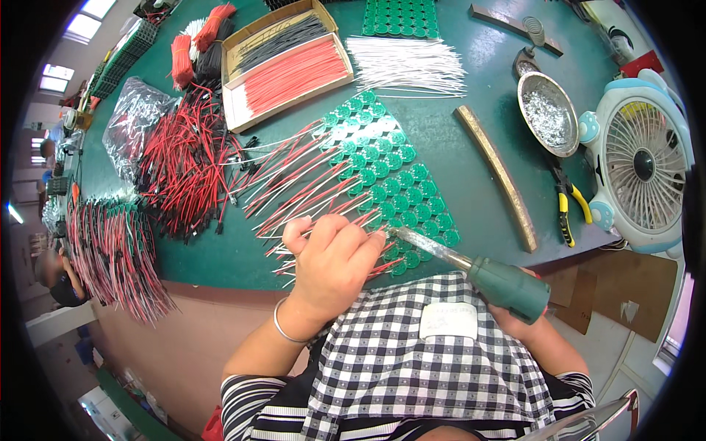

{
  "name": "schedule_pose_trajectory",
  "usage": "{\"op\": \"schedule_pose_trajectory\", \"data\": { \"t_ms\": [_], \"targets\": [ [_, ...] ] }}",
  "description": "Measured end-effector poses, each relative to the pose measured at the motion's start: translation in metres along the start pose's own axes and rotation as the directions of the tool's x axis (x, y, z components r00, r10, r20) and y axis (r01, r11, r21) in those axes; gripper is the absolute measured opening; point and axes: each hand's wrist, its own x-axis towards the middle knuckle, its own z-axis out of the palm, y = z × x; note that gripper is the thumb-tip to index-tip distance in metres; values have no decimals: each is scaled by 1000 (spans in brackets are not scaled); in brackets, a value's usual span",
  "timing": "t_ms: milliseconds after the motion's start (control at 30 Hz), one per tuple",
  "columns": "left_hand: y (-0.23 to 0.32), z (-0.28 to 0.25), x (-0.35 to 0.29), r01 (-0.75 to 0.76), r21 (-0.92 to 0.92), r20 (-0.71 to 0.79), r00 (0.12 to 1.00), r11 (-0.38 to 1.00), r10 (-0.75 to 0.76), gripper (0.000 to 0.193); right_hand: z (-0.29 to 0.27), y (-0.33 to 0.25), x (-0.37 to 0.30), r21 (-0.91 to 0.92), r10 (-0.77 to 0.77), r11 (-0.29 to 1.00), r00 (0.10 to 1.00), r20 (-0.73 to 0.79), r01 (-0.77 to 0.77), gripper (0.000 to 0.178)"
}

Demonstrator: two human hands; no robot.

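A panel of small round green circuit boards (415, 192) lies on the table in front of me, with red and white wires (301, 184) fanning out from its left side. Over the panel's near left edge, my left hand (332, 253) is closed in a pinch on a thin wire, mostly hidden by the fingers. My right hand (518, 323) grips the green handle of a soldering iron (507, 288) from below, its fingers largely behind the handle. The iron's metal tip meets the panel right beside my left fingertips.
Left are a red-and-black wire pile (187, 162), a clear plastic bag (136, 121) and a wired bundle (114, 253). A cardboard box (234, 103) of wires and white wires (408, 65) lie beyond. Right are a bar (500, 176), metal bowl (523, 99), pliers (565, 213) and fan (643, 165).
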Motion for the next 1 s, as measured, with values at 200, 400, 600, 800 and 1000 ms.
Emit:
{"op": "schedule_pose_trajectory", "data": {
  "t_ms": [200, 400, 600, 800, 1000],
  "targets": [
    [-1, -1, 0, 16, -10, -23, 1000, 1000, -16, 15, -3, 2, -17, 223, 198, 957, 979, -44, -183, 34],
    [-2, 0, 3, 6, 15, -9, 1000, 1000, -5, 19, -8, -1, -30, 444, 360, 832, 933, 24, -333, 35],
    [7, -4, -3, 4, -36, -29, 1000, 999, -5, 22, -7, 1, -30, 267, 256, 930, 966, 27, -254, 33],
    [10, -1, -9, -1, -34, -6, 1000, 999, 0, 11, -5, 1, -23, 164, 76, 984, 996, -39, -69, 46],
    [9, 3, -10, -3, -18, -16, 1000, 1000, 3, 9, -4, -1, -16, 236, 137, 962, 990, 29, -140, 42]
  ]
}}
